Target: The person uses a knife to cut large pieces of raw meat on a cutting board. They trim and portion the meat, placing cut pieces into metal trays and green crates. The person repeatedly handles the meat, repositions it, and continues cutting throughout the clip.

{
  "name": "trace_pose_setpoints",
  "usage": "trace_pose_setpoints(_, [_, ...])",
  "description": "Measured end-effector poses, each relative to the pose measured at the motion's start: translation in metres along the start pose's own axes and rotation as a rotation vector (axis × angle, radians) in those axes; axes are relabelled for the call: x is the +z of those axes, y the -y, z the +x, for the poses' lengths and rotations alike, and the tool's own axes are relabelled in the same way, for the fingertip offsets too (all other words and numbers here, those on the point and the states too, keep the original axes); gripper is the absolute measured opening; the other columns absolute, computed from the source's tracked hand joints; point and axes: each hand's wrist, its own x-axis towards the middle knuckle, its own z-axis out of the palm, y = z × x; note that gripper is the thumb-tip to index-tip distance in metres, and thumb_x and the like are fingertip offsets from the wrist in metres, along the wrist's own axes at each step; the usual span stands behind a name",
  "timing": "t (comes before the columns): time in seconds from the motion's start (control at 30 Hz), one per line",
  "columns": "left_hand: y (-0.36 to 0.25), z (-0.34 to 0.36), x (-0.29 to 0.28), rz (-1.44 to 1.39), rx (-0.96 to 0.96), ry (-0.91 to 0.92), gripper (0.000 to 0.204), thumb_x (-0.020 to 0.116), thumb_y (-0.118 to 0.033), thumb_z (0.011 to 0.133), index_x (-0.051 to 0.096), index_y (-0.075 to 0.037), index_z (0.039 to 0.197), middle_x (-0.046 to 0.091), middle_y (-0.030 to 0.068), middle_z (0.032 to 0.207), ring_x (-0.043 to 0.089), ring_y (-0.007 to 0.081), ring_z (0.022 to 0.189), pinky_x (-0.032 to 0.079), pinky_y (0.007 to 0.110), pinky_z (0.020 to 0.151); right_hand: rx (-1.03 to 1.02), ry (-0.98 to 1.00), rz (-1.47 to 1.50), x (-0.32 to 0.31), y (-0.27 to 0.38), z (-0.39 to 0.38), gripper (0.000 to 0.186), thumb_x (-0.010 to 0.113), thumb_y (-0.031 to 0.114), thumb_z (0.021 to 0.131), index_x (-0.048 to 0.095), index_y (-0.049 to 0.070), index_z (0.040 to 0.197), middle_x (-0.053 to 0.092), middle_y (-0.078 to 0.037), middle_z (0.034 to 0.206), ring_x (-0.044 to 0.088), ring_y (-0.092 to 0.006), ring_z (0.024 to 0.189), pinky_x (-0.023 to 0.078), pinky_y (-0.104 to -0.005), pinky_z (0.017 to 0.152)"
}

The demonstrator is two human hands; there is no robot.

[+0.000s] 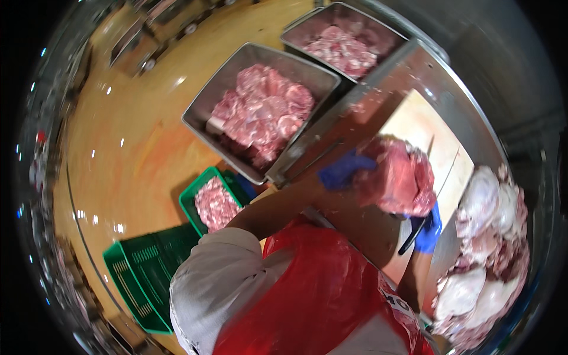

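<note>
A large piece of raw red meat [399,177] is held up over the metal work table, beside a white cutting board [429,121]. My left hand [343,170], in a blue glove, grips its left side. At its lower right, my right hand [430,232], also blue-gloved, is closed round a knife [410,239]. The knife's dark handle points down toward me, while its blade is mostly hidden. Whether the right hand also bears some of the meat's weight, I cannot tell.
Several pale, fatty meat pieces [473,290] are heaped on the right. Left of the table stand a metal bin [198,112] of meat chunks and another metal bin [387,41] behind it. A green crate [188,196] holds trimmings, near a larger green crate [133,284].
</note>
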Motion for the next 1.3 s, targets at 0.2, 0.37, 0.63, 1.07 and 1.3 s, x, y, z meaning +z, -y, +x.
trace_pose_setpoints(0.2, [0.028,-0.116,-0.050,0.304,0.346,-0.285,0.048,0.056,-0.007,0.086,0.051,-0.007,0.134,0.053,0.0110,0.134,0.055,0.0189,0.117,0.046,0.032,0.097,-0.125,0.275,-0.677,0.074,-0.054,-0.003,0.036,0.053,0.018,0.095,0.057,-0.003,0.124,0.061,-0.016,0.125,0.059,-0.0289,0.113,0.046,-0.0396,0.098])
trace_pose_setpoints(0.37, [-0.057,-0.188,-0.083,0.803,0.413,-0.552,0.033,0.058,-0.022,0.092,0.063,-0.002,0.118,0.059,0.0125,0.123,0.056,0.0203,0.113,0.045,0.036,0.098,-0.005,0.516,-0.559,0.196,-0.100,0.063,0.028,0.052,0.020,0.097,0.058,0.004,0.120,0.055,-0.002,0.084,0.052,-0.0128,0.075,0.041,-0.0248,0.066])
trace_pose_setpoints(0.63, [-0.245,-0.253,-0.019,1.314,1.197,-1.481,0.040,0.060,-0.018,0.095,0.054,0.002,0.129,0.064,0.0132,0.115,0.060,0.0178,0.105,0.047,0.030,0.093,0.266,0.631,-0.277,0.326,-0.178,0.154,0.020,0.057,0.023,0.097,0.056,0.008,0.110,0.058,-0.001,0.094,0.059,-0.0123,0.081,0.055,-0.0308,0.072])
trace_pose_setpoints(1.07, [-0.092,-0.165,-0.095,1.182,0.058,-0.577,0.022,0.059,-0.006,0.093,0.066,0.002,0.112,0.069,0.0080,0.106,0.063,0.0148,0.099,0.048,0.029,0.091,0.277,-0.146,-0.561,0.018,-0.037,-0.114,0.024,0.052,0.020,0.099,0.055,0.002,0.115,0.062,-0.009,0.078,0.063,-0.0195,0.064,0.054,-0.0326,0.062])
trace_pose_setpoints(1.3, [0.009,0.017,0.072,1.304,-0.071,0.363,0.025,0.060,-0.006,0.086,0.068,0.000,0.110,0.069,0.0140,0.109,0.066,0.0234,0.102,0.050,0.034,0.090,-0.196,-0.564,-0.219,-0.036,-0.005,-0.210,0.018,0.055,0.022,0.098,0.051,0.007,0.106,0.053,-0.004,0.078,0.057,-0.0160,0.063,0.049,-0.0292,0.059])
